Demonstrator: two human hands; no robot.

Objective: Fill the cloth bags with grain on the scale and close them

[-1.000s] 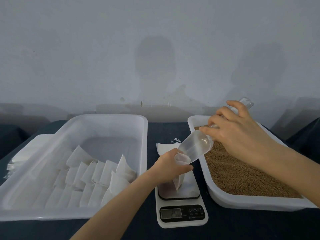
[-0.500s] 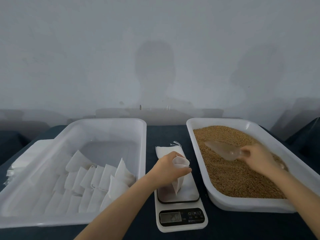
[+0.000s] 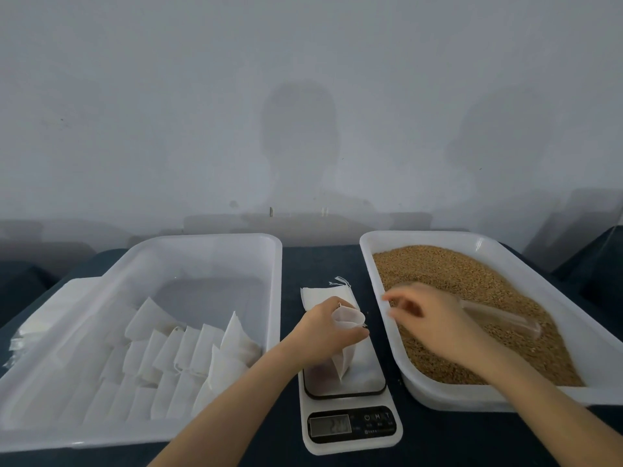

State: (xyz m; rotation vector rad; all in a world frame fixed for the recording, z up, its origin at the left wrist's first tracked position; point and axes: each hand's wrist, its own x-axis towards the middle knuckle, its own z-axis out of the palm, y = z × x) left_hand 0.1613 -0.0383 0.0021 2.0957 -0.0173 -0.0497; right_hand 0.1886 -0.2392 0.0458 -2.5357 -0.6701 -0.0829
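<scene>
- A white tray point(image 3: 209, 241) sits at 9 o'clock of the scale point(image 3: 350, 429) on the dark surface point(image 3: 320, 261). Small white bags point(image 3: 188, 348) lie in overlapping rows in its near half.
- A pile of white cloth point(image 3: 50, 308) lies outside that tray, at its 9 o'clock.
- A second tray point(image 3: 369, 264), at 3 o'clock of the scale, holds brown grain point(image 3: 455, 274). A clear scoop point(image 3: 502, 320) lies on the grain, at 3 o'clock of the right hand point(image 3: 435, 321).
- A flat stack of empty bags point(image 3: 317, 293) lies at 12 o'clock of the scale with loose strings at its far end. The left hand point(image 3: 323, 332) covers its near part.
- The right hand hangs over the grain tray's left rim, fingers loose and spread toward 9 o'clock, grasping nothing.
- The cloth bag point(image 3: 344, 360) stands upright on the scale's platform. It is white and narrow, and its mouth gapes at the top. The left hand grasps it just under the mouth, fingers curled round it.
- The right hand is blurred, so I cannot tell whether it touches the scoop's handle.
- The scale's display is unreadable, the bag's contents are out of sight, and the left wrist hides part of the platform.
</scene>
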